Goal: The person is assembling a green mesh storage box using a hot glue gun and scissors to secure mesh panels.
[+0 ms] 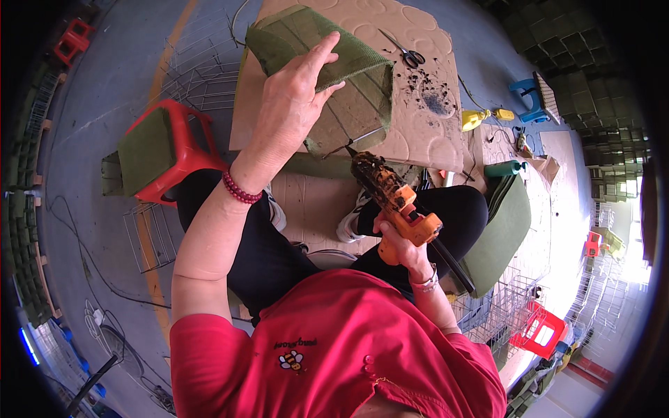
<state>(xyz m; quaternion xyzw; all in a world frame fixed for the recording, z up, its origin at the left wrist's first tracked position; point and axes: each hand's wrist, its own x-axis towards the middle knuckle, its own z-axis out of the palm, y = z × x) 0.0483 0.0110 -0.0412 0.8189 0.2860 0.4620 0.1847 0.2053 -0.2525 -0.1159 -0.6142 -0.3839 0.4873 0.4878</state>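
Here's the green mesh piece (380, 87), up at the top centre of the frame on the cardboard-covered table (418, 150), and the left hand (289, 90) is right over it! Fingers stretched out, thumb spread wide, nothing clenched; the palm lies across the mesh, and how hard it presses is hard to judge. Down to the centre right, the right hand (398, 247) has its fingers wrapped firmly round the handle of an orange glue gun (404, 209), its front end caked in black, a black rod (454, 268) trailing from the back toward the lower right.

And look at that dark nozzle (352, 151): just beside the mesh piece's lower corner, whether touching is too close to call! So the mesh piece sits beneath the left palm and up-left of the right-hand grip.

How will it handle? Light, I'd say, soft and giving across the fabric, stiffer along the straight lines showing through it, likely to skid if nudged. The firm edges look the best hold, well away from the nozzle, which could be hot. The gun looks heavier, rigid; the handle's the place.
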